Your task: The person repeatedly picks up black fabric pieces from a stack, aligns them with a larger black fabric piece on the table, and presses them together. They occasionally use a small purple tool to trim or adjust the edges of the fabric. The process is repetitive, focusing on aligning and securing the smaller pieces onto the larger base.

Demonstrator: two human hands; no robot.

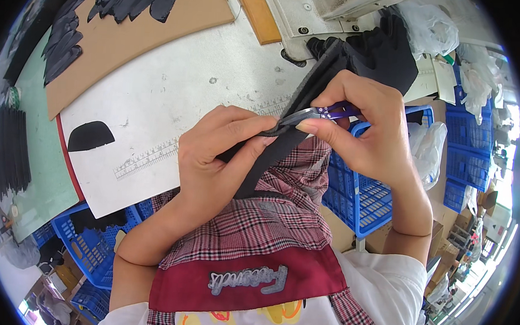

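Note:
A long strip of black fabric (pixel 274 157) runs from the sewing machine bed down over my lap. My left hand (pixel 216 148) pinches its edge between thumb and fingertips. In my right hand (pixel 368 124) is a pair of thread snips (pixel 328 112) with silver blades and a purple handle, held between thumb and fingers. The snips' tips touch or nearly touch the fabric beside my left fingertips; whether they are cutting a thread is too small to tell. More black fabric (pixel 389 54) is bunched past my right hand.
A white worktable (pixel 175 93) with a printed ruler lies ahead, holding a black cut piece (pixel 91 136). Brown cardboard (pixel 155 33) at the far left carries stacked black pieces (pixel 136 0). Part of the sewing machine (pixel 306 18) stands at the back. Blue baskets (pixel 360 212) flank my lap.

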